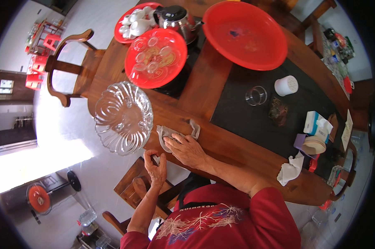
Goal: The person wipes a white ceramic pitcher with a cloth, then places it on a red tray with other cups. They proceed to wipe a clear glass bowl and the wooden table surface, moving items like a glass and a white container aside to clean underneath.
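My right hand (187, 150) lies spread on a crumpled grey cloth (165, 132), pressing it to the wooden table top (206, 140) near its edge. Lower left of it, beside the table's edge, my left hand (155, 166) is curled with the thumb up around a small pale object (156, 159) whose kind I cannot tell. A scalloped clear glass bowl (123, 118) stands just left of the cloth. Beyond it a red plastic tray (156, 59) holds several small clear glass cups (152, 67).
Behind are a red tray with white teaware (140, 27), a glass kettle (175, 23) and a large red basin (245, 34). Rightward are a clear glass dish (256, 96), a white perforated cup (286, 85), a tissue box (318, 126) and a white cloth (290, 169). Wooden chairs (64, 67) adjoin the table.
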Motion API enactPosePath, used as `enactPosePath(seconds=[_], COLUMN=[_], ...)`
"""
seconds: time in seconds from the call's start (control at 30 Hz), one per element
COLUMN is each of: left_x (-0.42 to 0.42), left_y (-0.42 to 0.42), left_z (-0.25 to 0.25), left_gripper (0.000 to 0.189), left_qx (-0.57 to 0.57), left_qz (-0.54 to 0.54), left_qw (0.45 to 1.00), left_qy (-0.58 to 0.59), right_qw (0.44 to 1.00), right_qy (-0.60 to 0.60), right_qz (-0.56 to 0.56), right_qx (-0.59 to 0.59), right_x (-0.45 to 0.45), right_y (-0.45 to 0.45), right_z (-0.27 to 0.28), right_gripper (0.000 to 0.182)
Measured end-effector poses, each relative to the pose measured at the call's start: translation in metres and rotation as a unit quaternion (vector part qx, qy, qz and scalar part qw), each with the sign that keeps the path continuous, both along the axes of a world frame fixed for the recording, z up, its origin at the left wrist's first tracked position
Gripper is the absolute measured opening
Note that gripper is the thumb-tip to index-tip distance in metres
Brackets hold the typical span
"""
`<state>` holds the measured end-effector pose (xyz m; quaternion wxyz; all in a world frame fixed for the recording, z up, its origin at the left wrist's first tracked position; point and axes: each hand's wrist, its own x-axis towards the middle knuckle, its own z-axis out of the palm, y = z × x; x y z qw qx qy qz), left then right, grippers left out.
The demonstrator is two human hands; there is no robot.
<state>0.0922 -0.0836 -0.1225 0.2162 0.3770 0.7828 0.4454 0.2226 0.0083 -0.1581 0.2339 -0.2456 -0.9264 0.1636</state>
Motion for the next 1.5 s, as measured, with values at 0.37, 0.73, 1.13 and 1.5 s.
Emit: enactPosePath(seconds=[0.37,0.73,1.13,1.5], left_x=[0.032,0.041,0.038,0.039], left_y=[0.052,0.057,0.056,0.056], left_z=[-0.011,-0.029,-0.033,-0.032], left_gripper=[0.029,0.032,0.031,0.031], left_qx=[0.066,0.090,0.095,0.096], left_qz=[-0.182,-0.248,-0.261,-0.255], left_qw=[0.975,0.941,0.932,0.939], left_qy=[0.104,0.212,0.233,0.210], right_qw=[0.972,0.871,0.843,0.871], right_qy=[-0.098,-0.124,-0.203,-0.172], right_qz=[-0.215,-0.474,-0.493,-0.454], right_qx=[0.007,0.021,-0.068,-0.076], right_x=[0.065,0.063,0.136,0.088], right_y=[0.106,0.146,0.019,0.032], right_z=[0.006,-0.008,0.002,0.001], right_gripper=[0.048,0.061,0.067,0.070])
